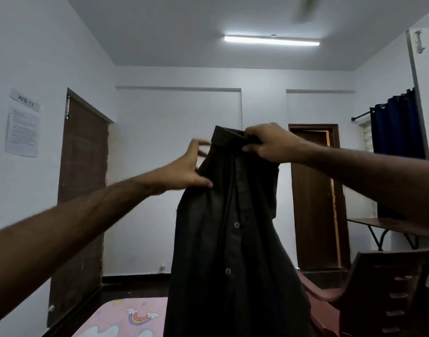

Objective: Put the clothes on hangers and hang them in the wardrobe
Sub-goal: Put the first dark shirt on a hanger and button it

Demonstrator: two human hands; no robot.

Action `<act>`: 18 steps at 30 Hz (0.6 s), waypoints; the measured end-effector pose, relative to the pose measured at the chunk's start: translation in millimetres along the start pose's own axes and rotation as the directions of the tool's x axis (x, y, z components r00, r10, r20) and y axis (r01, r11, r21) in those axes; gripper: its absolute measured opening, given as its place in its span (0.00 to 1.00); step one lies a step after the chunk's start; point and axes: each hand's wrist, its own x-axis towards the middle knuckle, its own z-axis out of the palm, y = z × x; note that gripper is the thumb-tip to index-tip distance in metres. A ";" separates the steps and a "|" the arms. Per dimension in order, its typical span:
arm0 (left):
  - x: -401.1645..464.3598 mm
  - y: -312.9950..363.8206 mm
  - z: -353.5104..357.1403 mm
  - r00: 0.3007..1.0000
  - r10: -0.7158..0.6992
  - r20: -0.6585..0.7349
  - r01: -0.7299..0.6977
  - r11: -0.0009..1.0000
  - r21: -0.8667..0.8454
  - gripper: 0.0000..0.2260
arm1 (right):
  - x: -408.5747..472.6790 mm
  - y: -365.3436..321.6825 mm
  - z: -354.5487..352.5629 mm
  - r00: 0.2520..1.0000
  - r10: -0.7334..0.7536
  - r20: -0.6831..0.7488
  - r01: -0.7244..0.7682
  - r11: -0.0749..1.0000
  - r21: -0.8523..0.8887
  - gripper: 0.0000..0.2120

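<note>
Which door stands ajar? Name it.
The right door, past the shirt: light shows along its edge. The left door is closed.

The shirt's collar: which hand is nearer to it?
Right. The right hand grips the black shirt's collar; the left hand touches the shoulder just below it.
</note>
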 end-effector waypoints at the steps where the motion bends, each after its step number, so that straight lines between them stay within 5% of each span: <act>1: -3.9 -12.0 6.0 0.997 -0.054 0.049 0.049 0.995 0.091 0.29 | 2.4 5.7 -2.3 0.999 0.030 -0.035 -0.030 0.999 -0.021 0.02; 4: -10.9 -33.8 14.2 0.993 -0.120 0.008 0.109 0.929 0.352 0.12 | 6.3 19.2 -11.2 0.995 0.061 -0.082 -0.073 0.986 -0.149 0.08; 9: 11.2 -38.7 -20.4 0.947 -0.032 -0.320 0.165 0.903 0.397 0.12 | 4.6 38.7 -18.3 0.998 0.055 0.014 -0.044 0.903 -0.427 0.13; 14: 19.7 -33.8 -57.2 0.890 0.114 -0.441 0.126 0.869 0.478 0.05 | 11.5 45.7 -25.7 0.997 0.069 0.020 -0.055 0.912 -0.407 0.14; 18: 0.2 -25.4 -75.8 0.893 0.294 -0.342 0.109 0.595 0.797 0.06 | 22.2 44.2 -42.6 0.995 0.080 0.054 -0.056 0.938 -0.341 0.12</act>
